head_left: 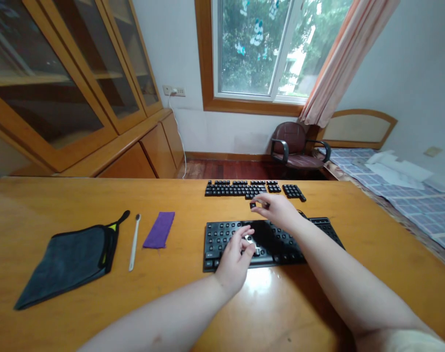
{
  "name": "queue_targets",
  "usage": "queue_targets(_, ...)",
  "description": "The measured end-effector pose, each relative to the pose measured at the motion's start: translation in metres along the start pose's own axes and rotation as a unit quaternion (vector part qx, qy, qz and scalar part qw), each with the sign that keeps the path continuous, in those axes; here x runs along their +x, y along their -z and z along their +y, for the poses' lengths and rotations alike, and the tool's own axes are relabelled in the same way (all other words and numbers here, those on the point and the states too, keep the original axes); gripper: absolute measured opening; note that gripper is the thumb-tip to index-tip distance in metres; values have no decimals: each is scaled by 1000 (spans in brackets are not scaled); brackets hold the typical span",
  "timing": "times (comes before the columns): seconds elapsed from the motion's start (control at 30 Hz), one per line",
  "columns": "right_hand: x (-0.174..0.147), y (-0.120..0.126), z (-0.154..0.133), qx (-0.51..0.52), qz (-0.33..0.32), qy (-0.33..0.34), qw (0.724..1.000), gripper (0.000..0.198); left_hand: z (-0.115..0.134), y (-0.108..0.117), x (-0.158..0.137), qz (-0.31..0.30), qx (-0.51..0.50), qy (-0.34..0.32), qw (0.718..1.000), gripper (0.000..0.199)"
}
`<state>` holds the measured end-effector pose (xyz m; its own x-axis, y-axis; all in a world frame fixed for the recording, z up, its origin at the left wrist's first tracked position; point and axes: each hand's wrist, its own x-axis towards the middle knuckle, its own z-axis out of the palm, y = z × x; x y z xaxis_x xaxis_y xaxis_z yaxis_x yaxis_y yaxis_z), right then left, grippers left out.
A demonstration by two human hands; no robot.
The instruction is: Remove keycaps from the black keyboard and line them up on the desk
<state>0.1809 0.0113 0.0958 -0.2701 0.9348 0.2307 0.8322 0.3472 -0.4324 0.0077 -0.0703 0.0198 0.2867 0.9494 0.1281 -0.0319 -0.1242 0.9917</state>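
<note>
A black keyboard (pixel 222 230) lies on the wooden table, with most keycaps off and bare switch stems showing; a few caps remain at its lower left. Over its middle hovers my left hand (pixel 235 261), fingers loosely bent and apart, nothing seen in them. My right hand (pixel 275 210) is raised beyond the keyboard, pinching a small black keycap (pixel 252 206) between thumb and fingertips. Just past it, the removed keycaps (pixel 231 189) sit in rows laid out like a keyboard near the table's far edge. My right forearm hides part of the keyboard's right side.
To the left on the table (pixel 185 293) lie a purple cloth (pixel 159 230), a white-handled toothbrush (pixel 135 244) and a dark grey cloth or pouch (pixel 70 259). Beyond the table stand a glass-door cabinet (pixel 108 122), an office chair (pixel 293 142) and a bed (pixel 383 171).
</note>
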Motion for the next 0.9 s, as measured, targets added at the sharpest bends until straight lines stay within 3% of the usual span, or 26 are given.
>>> queue_targets(0.13, 57, -14, 4, -88, -64, -63, 992, 16, 4, 0, -1, -16, 13, 0, 1000, 34)
queue_targets(0.23, 77, -38, 9, -95, -99, -112, 984, 19, 3, -1, -2, -22, 12, 5, 1000, 31)
queue_targets(0.43, 73, -70, 22, -90, -96, -110, 985, 21, -1, -2, -3, -24, 14, 12, 1000, 29)
queue_targets(0.7, 74, -72, 35, -48, -118, -135, 983, 22, 1, 1, -3, -34, 36, 9, 999, 29)
queue_targets(0.9, 73, -70, 39, -34, -95, -145, 984, 24, 2, 0, -3, -28, 41, 11, 999, 29)
